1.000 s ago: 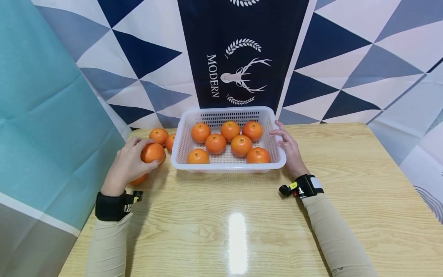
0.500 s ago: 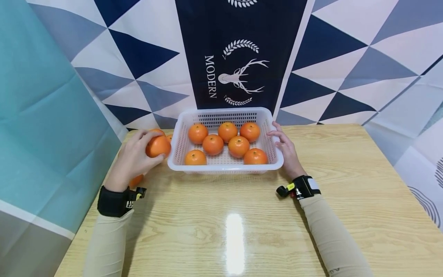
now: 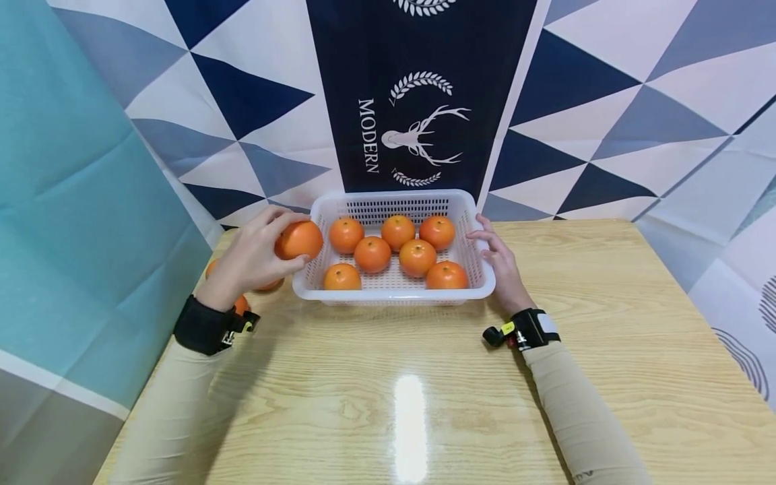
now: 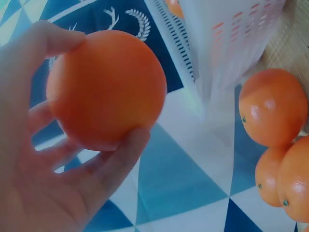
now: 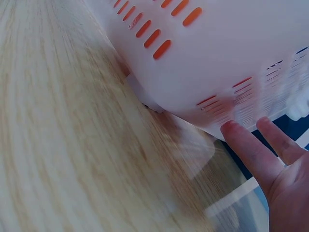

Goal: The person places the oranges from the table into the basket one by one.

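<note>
My left hand grips an orange between thumb and fingers, raised beside the left rim of a white plastic basket. In the left wrist view the held orange is large, with the basket's wall beyond it. Several oranges lie spread inside the basket. At its right end my right hand holds the rim, one finger reaching over the edge. The right wrist view shows two fingers against the outer wall; the thumb is out of that view.
More oranges lie on the wooden table at the left, partly hidden by the left hand and forearm. A patterned cloth hangs right behind the basket, and a teal cloth borders the table's left side.
The left hand has lifted the orange from beside the others and carried it right and away from me, up to the basket's left rim. The right hand stays at the basket.
</note>
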`<control>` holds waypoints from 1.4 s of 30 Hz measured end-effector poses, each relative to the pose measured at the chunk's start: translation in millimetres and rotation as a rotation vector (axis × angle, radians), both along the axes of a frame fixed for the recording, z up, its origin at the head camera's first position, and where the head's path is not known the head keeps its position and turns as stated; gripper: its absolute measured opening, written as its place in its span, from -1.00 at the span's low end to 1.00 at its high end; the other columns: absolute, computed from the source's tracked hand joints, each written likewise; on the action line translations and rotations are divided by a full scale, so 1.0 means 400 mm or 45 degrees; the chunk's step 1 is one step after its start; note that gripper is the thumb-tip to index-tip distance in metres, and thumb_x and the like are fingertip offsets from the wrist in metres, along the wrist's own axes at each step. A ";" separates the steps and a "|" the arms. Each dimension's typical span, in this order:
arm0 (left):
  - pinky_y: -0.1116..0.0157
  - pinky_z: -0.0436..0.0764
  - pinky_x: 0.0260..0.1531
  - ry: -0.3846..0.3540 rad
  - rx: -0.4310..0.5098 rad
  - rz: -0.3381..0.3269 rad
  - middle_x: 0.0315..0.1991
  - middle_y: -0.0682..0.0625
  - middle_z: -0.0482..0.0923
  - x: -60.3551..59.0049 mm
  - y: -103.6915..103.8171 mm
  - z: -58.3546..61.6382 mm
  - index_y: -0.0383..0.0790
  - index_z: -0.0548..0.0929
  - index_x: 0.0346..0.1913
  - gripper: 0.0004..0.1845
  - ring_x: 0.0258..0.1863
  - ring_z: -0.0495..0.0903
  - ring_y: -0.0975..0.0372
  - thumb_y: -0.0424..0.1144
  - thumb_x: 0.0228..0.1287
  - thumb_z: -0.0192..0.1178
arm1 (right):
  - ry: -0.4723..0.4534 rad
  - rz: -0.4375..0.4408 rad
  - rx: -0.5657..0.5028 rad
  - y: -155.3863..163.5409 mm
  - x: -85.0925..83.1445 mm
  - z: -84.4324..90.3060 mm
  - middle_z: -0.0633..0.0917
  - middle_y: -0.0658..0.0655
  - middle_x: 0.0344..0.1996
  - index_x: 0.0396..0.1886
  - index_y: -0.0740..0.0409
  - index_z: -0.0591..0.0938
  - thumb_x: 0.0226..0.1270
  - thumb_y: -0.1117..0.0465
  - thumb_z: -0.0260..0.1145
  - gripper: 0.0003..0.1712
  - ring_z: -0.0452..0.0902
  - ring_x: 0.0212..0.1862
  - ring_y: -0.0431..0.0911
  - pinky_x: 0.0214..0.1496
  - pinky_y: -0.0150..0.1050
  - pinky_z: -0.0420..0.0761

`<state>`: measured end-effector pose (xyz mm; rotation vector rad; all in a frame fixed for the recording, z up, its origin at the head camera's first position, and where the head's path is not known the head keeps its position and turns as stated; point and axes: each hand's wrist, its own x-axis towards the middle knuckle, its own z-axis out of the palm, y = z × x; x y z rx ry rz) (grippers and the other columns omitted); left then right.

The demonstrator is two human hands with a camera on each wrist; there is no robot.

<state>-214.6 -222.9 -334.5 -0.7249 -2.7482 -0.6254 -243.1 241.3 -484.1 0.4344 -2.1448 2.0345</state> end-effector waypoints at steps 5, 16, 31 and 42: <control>-0.27 0.83 0.18 -0.027 -0.053 -0.081 0.41 -0.32 0.54 -0.015 0.017 0.021 -0.16 0.66 0.47 -0.36 0.16 0.69 -0.22 -0.11 0.37 0.52 | 0.026 0.016 -0.066 -0.005 -0.006 -0.010 0.08 0.05 0.90 0.27 0.03 0.70 0.65 0.30 -0.03 -0.55 -0.21 0.93 0.15 0.78 -0.37 0.31; -0.18 0.84 0.19 -0.121 -0.136 -0.213 0.40 -0.26 0.55 -0.052 0.057 0.025 -0.11 0.65 0.50 -0.32 0.18 0.70 -0.17 -0.07 0.35 0.52 | 0.025 0.022 -0.026 -0.012 -0.006 -0.003 0.06 0.05 0.91 0.36 0.36 0.56 0.68 0.30 -0.05 -0.55 -0.21 0.93 0.14 0.82 -0.27 0.29; -0.25 0.63 0.42 -0.282 -0.191 -0.342 0.47 -0.20 0.54 -0.098 0.154 0.005 -0.03 0.66 0.47 -0.35 0.35 0.60 -0.15 0.00 0.34 0.47 | -0.017 0.019 -0.059 -0.018 -0.004 -0.009 0.05 -0.01 0.91 0.27 -0.09 0.69 0.67 0.30 -0.06 -0.52 -0.22 0.94 0.10 0.90 -0.07 0.20; -0.07 0.69 0.44 -0.314 -0.270 -0.563 0.43 -0.25 0.56 -0.126 0.234 -0.009 -0.12 0.68 0.47 -0.33 0.32 0.61 -0.10 -0.10 0.32 0.55 | 0.000 0.003 -0.007 0.000 0.001 0.000 0.05 0.02 0.91 0.31 0.08 0.67 0.67 0.30 -0.03 -0.56 -0.24 0.93 0.15 0.89 -0.12 0.22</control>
